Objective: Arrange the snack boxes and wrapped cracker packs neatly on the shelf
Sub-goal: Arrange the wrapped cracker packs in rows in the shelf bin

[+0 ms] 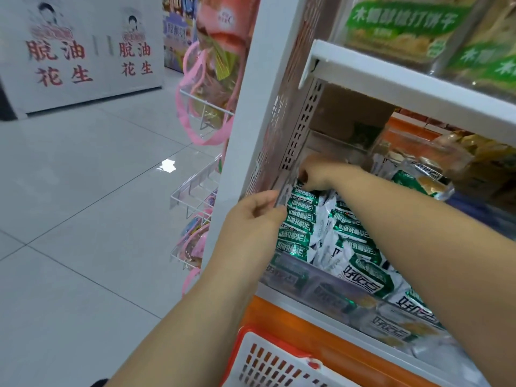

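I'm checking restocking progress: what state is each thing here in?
cracker pack row, upright on edge, tightly packed.
left hand, pinching a pack in the row.
right hand, fingers curled on the row's far end.
loose packs, tilted, jumbled beside the row.
basket, partly in view, contents unseen.

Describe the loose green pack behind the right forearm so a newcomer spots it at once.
From the white perforated upright, follow the green-and-white cracker packs rightward, past the right forearm. The loose pack lies tilted on top, cracker picture up; its neighbours stand on edge in rows.
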`<state>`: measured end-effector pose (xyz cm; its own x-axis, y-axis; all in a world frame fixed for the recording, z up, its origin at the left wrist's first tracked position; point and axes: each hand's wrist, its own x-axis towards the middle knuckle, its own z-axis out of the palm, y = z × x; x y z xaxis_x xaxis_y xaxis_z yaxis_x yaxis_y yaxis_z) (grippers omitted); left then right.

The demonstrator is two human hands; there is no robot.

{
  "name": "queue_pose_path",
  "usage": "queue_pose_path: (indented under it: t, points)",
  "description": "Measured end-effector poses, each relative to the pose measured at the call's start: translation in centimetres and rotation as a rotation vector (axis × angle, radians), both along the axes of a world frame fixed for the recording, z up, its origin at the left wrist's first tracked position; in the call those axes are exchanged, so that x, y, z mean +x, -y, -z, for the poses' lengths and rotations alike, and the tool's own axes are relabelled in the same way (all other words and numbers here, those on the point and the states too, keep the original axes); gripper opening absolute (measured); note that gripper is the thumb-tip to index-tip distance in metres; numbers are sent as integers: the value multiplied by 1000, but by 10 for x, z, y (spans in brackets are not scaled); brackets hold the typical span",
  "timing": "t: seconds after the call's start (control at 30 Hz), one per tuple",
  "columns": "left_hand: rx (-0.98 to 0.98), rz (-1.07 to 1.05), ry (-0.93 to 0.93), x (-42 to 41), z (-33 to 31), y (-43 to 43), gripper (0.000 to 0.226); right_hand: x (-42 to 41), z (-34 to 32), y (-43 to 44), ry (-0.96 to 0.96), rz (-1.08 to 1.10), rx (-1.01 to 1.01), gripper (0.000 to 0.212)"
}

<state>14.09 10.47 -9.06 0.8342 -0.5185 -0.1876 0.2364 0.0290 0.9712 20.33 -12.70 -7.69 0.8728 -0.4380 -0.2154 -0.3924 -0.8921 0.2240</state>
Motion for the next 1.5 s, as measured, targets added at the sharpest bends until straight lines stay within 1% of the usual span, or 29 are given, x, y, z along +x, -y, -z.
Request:
queue_pose_path:
  t: [0.1, 0.2, 0.37, 0.47, 0.57, 0.6, 0.73, 0.83, 0.9, 0.97, 1.03, 1.13, 1.2, 1.27, 1.33, 1.43, 1.47, 1.5]
  points:
    - [0, 0, -9, 0, 0, 1, 30, 1, 2, -1, -27, -7, -65, 12]
    - [-7, 7, -7, 0, 0, 0, 30, 2, 1, 0, -41, 29, -73, 6]
    - [-1, 15, 2, 1, 1, -1, 31, 0, -1, 0, -95, 34, -64, 16]
    - [-4, 8, 7, 1, 0, -2, 31, -2, -4, -2, -96, 27, -65, 13]
    - [-9, 12, 15, 1, -1, -2, 31, -6, -11, -4, -58, 6, -50, 21]
    - [-9, 14, 19, 0, -2, -2, 32, -10, -15, -5, -37, -21, -67, 21]
    - [1, 41, 62, -2, -4, -6, 34, -33, -36, -22, 93, -170, -221, 18]
    - [34, 44, 174, -5, -8, -9, 35, -57, -48, -35, 266, -263, -253, 29]
    - [34, 13, 316, -7, -11, -11, 36, -77, -52, -46, 382, -306, -194, 35]
    - [10, -11, 481, -9, -16, -13, 39, -102, -54, -61, 485, -359, -155, 35]
    - [-1, 28, 621, -11, -19, -15, 44, -129, -56, -78, 580, -434, -131, 32]
    - [20, 186, 770, -20, -23, -17, 49, -173, -58, -104, 679, -438, -11, 32]
    - [10, 275, 786, -28, -25, -19, 41, -200, -56, -116, 748, -409, 85, 32]
    - [-39, 365, 732, -39, -26, -20, 27, -226, -54, -127, 829, -272, 252, 31]
    - [-110, 446, 664, -49, -26, -19, 15, -249, -50, -132, 916, -91, 463, 36]
    - [-179, 519, 561, -64, -25, -14, 15, -276, -38, -130, 1039, 58, 806, 32]
    - [-187, 548, 538, -68, -23, -12, 18, -283, -34, -129, 1072, 82, 890, 27]
    - [-194, 575, 506, -73, -22, -10, 18, -290, -31, -129, 1099, 99, 933, 21]
